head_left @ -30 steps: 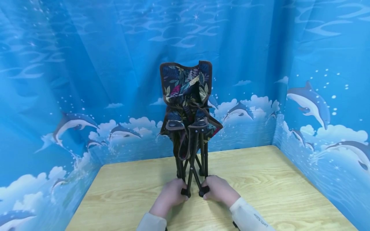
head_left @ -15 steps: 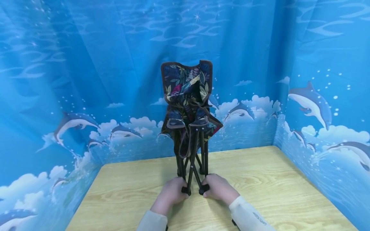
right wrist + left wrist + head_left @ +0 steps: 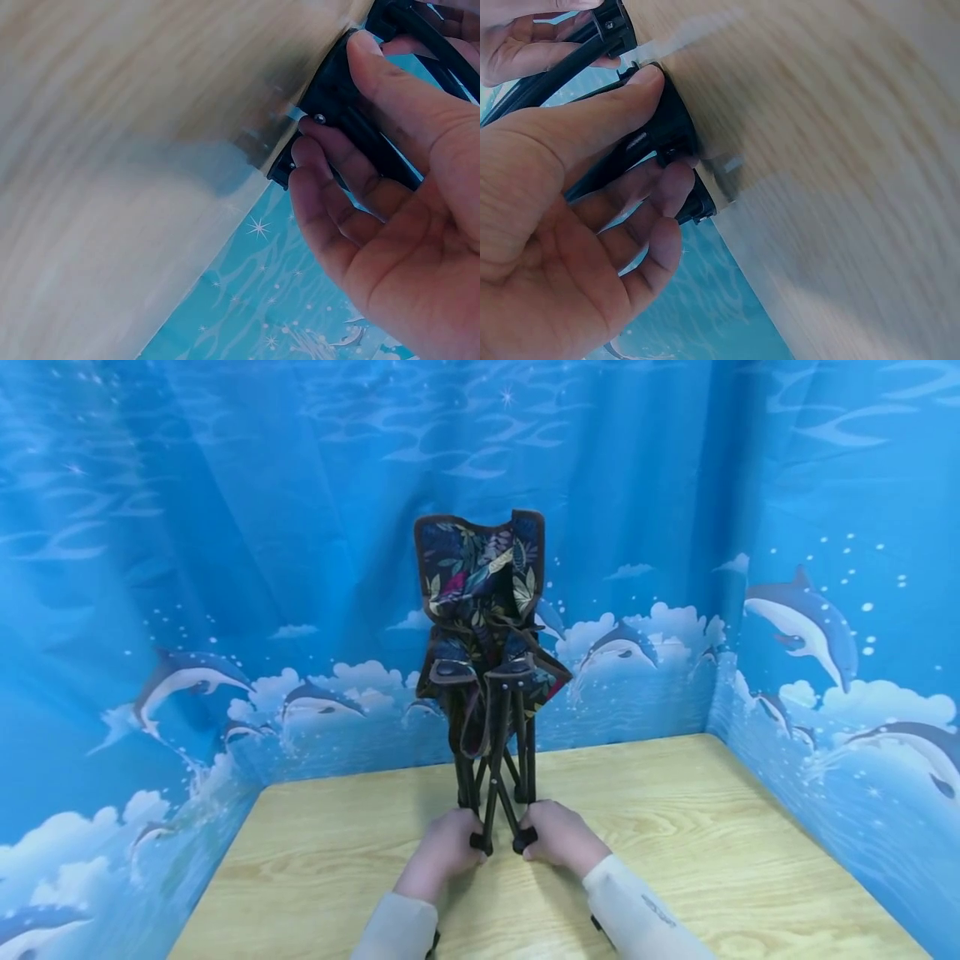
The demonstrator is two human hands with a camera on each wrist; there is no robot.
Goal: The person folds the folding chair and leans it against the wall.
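A folding camping chair (image 3: 480, 568) with dark leaf-patterned fabric stands upright, mostly folded, its black legs (image 3: 491, 785) crossing above the table. Low at its front, my left hand (image 3: 444, 850) grips the left black foot (image 3: 671, 120) between thumb and curled fingers. On the other side my right hand (image 3: 561, 835) pinches the right foot (image 3: 330, 82) in the same way. Both wrist views show the thumbs on top of the feet and the fingers bent beneath. The rear legs are partly hidden behind the front ones.
The chair stands on a light wood-grain table (image 3: 675, 835). A blue curtain (image 3: 300, 527) printed with dolphins and clouds hangs close behind the table and along its sides.
Both hands keep their grip on the front feet. Chair and hands sit slightly higher in the head view, the feet looking marginally closer together; the head view itself has shifted a little.
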